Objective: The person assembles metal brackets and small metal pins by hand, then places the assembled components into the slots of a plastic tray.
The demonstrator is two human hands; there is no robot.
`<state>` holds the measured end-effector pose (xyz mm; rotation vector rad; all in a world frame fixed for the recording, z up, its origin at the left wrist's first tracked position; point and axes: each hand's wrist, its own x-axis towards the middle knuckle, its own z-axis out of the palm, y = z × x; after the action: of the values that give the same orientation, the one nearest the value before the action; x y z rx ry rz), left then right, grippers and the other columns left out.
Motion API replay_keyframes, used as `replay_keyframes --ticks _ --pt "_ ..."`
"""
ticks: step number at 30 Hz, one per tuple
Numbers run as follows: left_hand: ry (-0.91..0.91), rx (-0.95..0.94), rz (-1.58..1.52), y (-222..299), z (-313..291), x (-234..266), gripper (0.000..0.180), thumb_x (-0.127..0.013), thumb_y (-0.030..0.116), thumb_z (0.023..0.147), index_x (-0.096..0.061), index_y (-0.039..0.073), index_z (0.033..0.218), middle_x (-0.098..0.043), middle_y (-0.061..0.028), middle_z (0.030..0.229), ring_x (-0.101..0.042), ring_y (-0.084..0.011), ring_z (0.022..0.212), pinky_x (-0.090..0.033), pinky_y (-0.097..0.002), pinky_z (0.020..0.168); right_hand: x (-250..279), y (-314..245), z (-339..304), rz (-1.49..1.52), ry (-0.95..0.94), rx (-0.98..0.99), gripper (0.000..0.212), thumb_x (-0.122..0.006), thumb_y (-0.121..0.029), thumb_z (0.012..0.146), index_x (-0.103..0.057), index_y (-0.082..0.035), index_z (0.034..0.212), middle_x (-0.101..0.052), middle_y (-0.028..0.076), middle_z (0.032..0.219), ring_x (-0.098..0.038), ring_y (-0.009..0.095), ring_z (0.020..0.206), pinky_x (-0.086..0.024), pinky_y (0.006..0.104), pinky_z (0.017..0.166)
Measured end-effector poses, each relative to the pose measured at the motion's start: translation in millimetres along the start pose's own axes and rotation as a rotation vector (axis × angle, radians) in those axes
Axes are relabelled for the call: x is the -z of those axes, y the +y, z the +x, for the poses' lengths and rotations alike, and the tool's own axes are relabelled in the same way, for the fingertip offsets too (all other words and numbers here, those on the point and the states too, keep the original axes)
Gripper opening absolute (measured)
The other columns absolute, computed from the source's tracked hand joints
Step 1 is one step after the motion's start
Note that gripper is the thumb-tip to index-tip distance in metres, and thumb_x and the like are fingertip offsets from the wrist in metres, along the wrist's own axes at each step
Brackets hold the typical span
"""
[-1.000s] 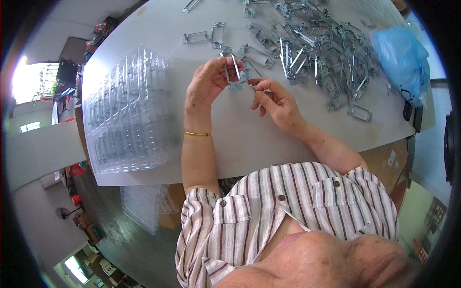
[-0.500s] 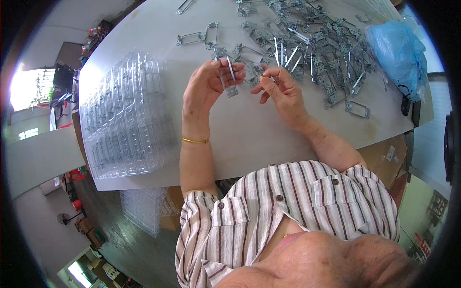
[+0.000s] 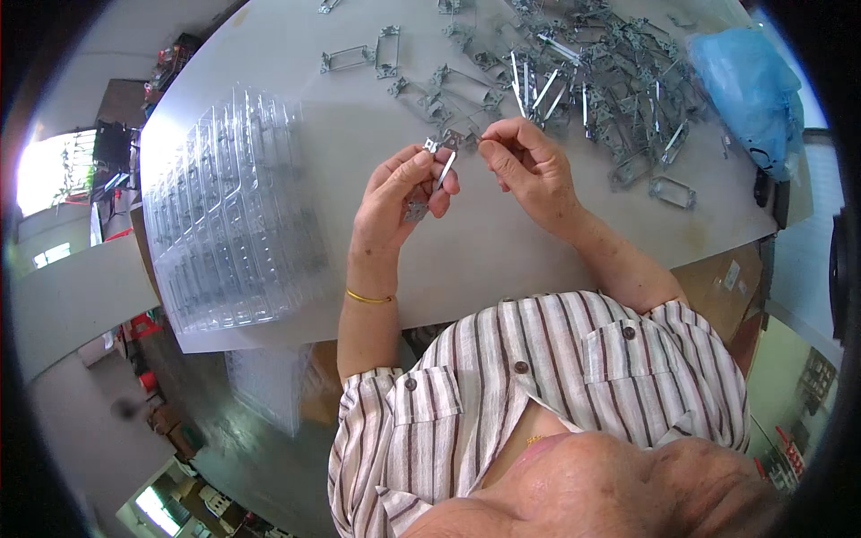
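My left hand (image 3: 387, 202) is closed around a small grey metal bracket frame (image 3: 447, 168), whose flat perforated ends stick out past my thumb and below my fingers. The bracket is tilted above the white table. Just to its right, my right hand (image 3: 540, 184) has thumb and index finger pinched together, close to the bracket's upper end. Whatever may be between those fingertips is too small to make out. Beyond both hands, a heap of similar metal brackets (image 3: 619, 90) covers the far right of the table, and single bracket frames (image 3: 387, 52) lie farther left.
A stack of clear plastic trays (image 3: 238, 215) holding metal parts stands on the left of the white table (image 3: 466, 251). At the far right edge is a blue plastic bag (image 3: 746, 99). A cardboard box (image 3: 726, 282) sits below the table's right edge.
My left hand has turned the bracket, so its end now points up toward my right hand. My right hand has shifted slightly, with its fingertips drawn closer together.
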<state>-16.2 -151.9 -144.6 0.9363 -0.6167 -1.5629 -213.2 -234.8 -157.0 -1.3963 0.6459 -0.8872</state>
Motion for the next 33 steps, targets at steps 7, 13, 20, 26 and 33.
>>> replay_keyframes --ticks 7,13,20,26,33 --pt "0.019 0.012 0.027 -4.2 -4.3 -4.1 0.031 -0.05 0.022 0.102 -0.057 -0.005 0.115 -0.065 -0.0133 0.085 -0.046 -0.0112 0.058 -0.037 -0.0252 0.052 -3.0 -5.4 -4.9 -0.062 -0.037 -0.011 0.006 -0.065 -0.009 0.096 -0.062 -0.005 0.1 -0.056 -0.007 0.076 -0.048 0.001 0.064 -0.04 0.0193 0.055" --pt "0.078 0.019 0.027 -1.3 -7.7 -7.1 0.027 -0.058 0.022 0.1 -0.059 -0.003 0.11 -0.064 -0.0078 0.081 -0.048 -0.0081 0.06 -0.038 -0.0206 0.054 -4.0 0.5 -5.3 -0.058 -0.059 -0.019 0.007 -0.064 -0.01 0.097 -0.062 -0.005 0.099 -0.056 -0.006 0.075 -0.048 0.001 0.064 -0.039 0.0196 0.054" --pt "0.113 -0.007 0.17 -4.1 -9.9 0.6 0.031 -0.06 0.022 0.098 -0.06 -0.004 0.114 -0.065 -0.0097 0.084 -0.048 -0.0082 0.063 -0.037 -0.021 0.055 -2.4 -5.1 -6.3 -0.125 -0.1 -0.054 0.008 -0.064 -0.01 0.096 -0.061 -0.004 0.1 -0.056 -0.005 0.074 -0.049 0.001 0.065 -0.04 0.02 0.055" --pt "0.177 -0.034 0.371 -2.7 -10.1 1.0 0.031 -0.065 0.015 0.092 -0.062 -0.004 0.116 -0.066 -0.0089 0.086 -0.052 -0.0081 0.066 -0.038 -0.0207 0.057 -4.1 -9.1 -5.9 0.032 -0.144 -0.112 0.016 -0.061 -0.01 0.098 -0.056 -0.003 0.111 -0.059 -0.002 0.074 -0.054 0.003 0.067 -0.042 0.0202 0.054" --pt "0.161 0.039 0.408 -3.8 -11.6 -5.9 0.034 -0.069 0.018 0.09 -0.064 -0.004 0.115 -0.068 -0.0054 0.085 -0.053 -0.0065 0.069 -0.038 -0.0194 0.058 0.0 -20.1 -1.7 0.137 -0.251 -0.343 0.022 -0.057 -0.018 0.101 -0.055 -0.003 0.117 -0.061 0.002 0.073 -0.055 0.006 0.06 -0.044 0.0208 0.05"
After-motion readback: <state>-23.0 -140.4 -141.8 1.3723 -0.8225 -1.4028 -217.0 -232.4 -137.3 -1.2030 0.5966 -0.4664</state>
